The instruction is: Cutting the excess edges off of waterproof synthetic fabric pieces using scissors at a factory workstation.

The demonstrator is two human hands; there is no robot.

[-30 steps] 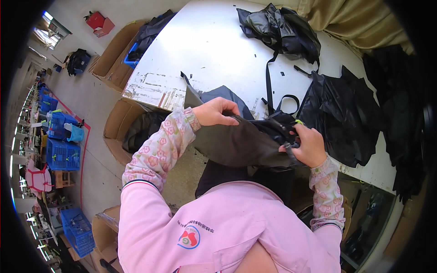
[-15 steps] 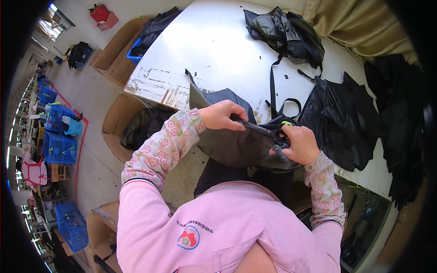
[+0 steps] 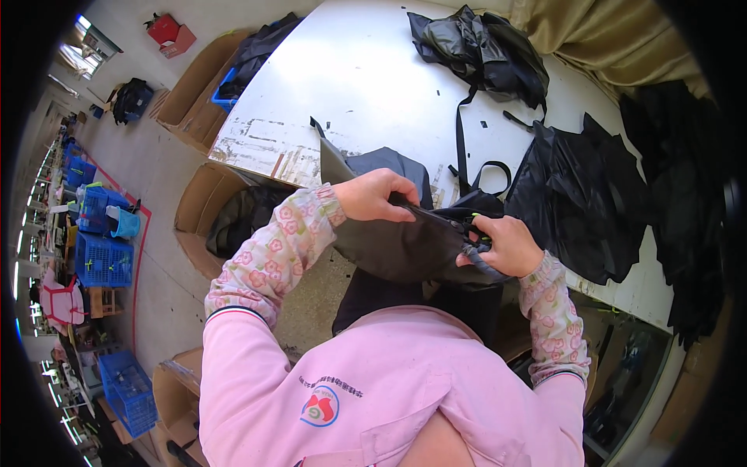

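A dark grey-black fabric bag piece hangs over the near edge of the white table in front of me. My left hand is closed, pinching the upper edge of this fabric between thumb and fingers. At the right end of the same edge, my right hand is closed around a pair of scissors with a wrapped grey-blue handle. The blades are mostly hidden by the fabric and my fingers. A loop of black strap lies on the table just beyond my right hand.
The white table carries a crumpled black bag at the far side and black fabric pieces to the right. Cardboard boxes stand along its left edge. Blue crates line the floor farther left. A gold curtain hangs at the back right.
The scissors have shifted down at the fabric's edge, and their blades, visible before, are now mostly out of sight. My left hand keeps its pinch, nearly in the same place.
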